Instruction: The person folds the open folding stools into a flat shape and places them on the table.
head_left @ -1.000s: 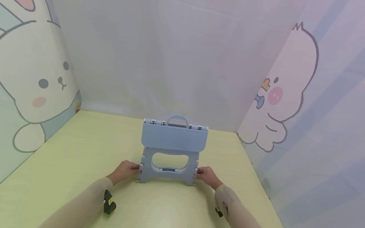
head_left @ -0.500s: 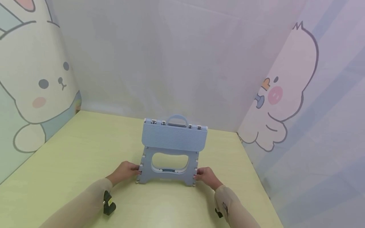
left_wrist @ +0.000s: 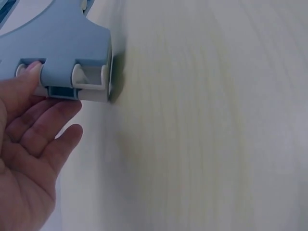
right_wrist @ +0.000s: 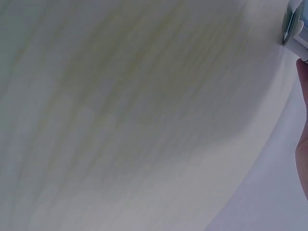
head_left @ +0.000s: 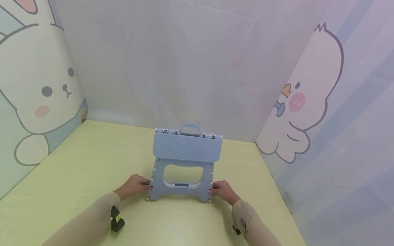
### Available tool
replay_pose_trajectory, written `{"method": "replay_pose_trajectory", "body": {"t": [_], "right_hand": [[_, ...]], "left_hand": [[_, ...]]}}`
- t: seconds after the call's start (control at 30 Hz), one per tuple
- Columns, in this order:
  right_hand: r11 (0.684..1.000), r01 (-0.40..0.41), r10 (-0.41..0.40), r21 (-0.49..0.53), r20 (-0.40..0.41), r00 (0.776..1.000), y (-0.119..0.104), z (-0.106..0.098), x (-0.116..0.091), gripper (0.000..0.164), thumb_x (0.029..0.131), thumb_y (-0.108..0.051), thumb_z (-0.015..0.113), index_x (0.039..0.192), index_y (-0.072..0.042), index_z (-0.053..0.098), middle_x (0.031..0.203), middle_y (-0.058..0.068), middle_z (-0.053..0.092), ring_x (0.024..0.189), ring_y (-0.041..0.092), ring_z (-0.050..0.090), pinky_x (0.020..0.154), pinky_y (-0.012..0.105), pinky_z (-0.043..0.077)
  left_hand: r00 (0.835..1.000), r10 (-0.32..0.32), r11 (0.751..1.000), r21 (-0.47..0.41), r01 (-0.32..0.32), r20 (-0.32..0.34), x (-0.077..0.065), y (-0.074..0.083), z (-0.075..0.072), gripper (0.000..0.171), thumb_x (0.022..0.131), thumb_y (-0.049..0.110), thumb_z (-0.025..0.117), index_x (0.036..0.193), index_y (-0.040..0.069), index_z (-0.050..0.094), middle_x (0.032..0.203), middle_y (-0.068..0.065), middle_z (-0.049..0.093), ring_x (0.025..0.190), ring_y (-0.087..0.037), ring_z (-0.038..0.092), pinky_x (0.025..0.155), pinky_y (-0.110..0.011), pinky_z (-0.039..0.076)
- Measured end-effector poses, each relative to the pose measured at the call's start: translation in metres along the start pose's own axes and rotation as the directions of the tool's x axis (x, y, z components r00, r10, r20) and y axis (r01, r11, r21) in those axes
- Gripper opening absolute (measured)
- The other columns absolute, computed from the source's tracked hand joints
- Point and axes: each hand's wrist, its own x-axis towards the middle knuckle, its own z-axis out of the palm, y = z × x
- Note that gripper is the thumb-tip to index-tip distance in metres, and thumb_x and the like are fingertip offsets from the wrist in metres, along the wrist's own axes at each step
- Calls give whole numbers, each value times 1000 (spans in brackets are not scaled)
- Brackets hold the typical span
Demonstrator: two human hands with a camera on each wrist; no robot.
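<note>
A light blue folding step stool (head_left: pixel 187 147) stands partly folded on the table, its textured top panel tilted toward me and a loop handle (head_left: pixel 191 125) at the upper edge. Its near leg panel has a large rounded opening. My left hand (head_left: pixel 133 186) pinches the left edge of the legs low down; the left wrist view shows the thumb (left_wrist: pixel 30 76) on the hinged edge and fingers beneath. At the opposite edge, my right hand (head_left: pixel 225 192) holds the leg side. Only a sliver of the right hand and a stool corner (right_wrist: pixel 299 36) show in the right wrist view.
The pale yellow table (head_left: pixel 101 153) runs back to a grey-white curtain (head_left: pixel 160 61). Side walls carry a printed rabbit (head_left: pixel 34 78) and a printed chick (head_left: pixel 320 68). A black strap clip (head_left: pixel 117 220) hangs at the left sleeve.
The stool's feet have slid slightly toward me, and its top panel's right edge has shifted a little left. Both hands keep their hold, nearly still.
</note>
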Motion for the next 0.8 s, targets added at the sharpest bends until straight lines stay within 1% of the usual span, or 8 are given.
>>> {"method": "replay_pose_trajectory", "body": {"t": [0.13,0.2,0.27,0.37,0.5,0.7,0.8], "right_hand": [[998,-6,6,-56,1,1000,-3,-1,-1,13,82,2,69,91,12,69,83,16,71,72,12,63,67,30,54],[998,-7,7,-68,4,1000,-4,-2,-1,14,82,2,69,92,12,69,84,17,71,75,16,65,68,32,54],[998,-2,3,-70,8,1000,-4,-2,-2,15,82,3,69,93,13,68,85,19,71,77,20,67,69,33,55],[998,8,-7,-64,20,1000,-4,-2,-3,17,81,3,70,94,14,68,87,22,70,79,25,68,70,34,55],[998,14,-11,-62,39,999,-3,-2,-6,18,81,3,71,94,15,67,87,23,70,79,27,69,70,34,55],[997,15,-12,-71,43,999,-3,-2,-8,18,81,4,70,95,15,67,87,23,70,79,27,69,70,35,55],[997,9,-6,-75,50,999,-2,-2,-7,18,81,4,70,95,15,67,88,22,70,80,26,69,71,35,55]], "left_hand": [[1000,3,1000,-3,-3,14,-1,2,-1,17,83,2,70,94,-10,70,88,-19,71,74,-15,63,63,-28,51],[1000,-3,1000,-1,3,19,-1,4,-1,18,83,3,70,95,-10,71,89,-19,71,72,-12,61,62,-27,49],[1000,3,1000,15,-4,21,-1,6,-2,18,83,4,70,95,-9,70,90,-19,71,73,-12,61,63,-27,50],[1000,-5,1000,16,5,21,-3,8,-2,19,82,4,71,95,-10,70,90,-20,71,75,-16,64,65,-30,51],[1000,-18,1000,9,18,26,-7,10,-1,18,82,4,71,94,-10,70,90,-20,71,76,-18,65,67,-33,52],[999,-10,1000,-7,10,32,-10,13,0,18,82,3,70,94,-10,71,89,-19,71,73,-13,61,64,-28,50],[1000,-3,1000,2,3,30,-11,14,0,17,82,3,70,94,-10,71,88,-19,71,71,-11,59,63,-26,49]]}}
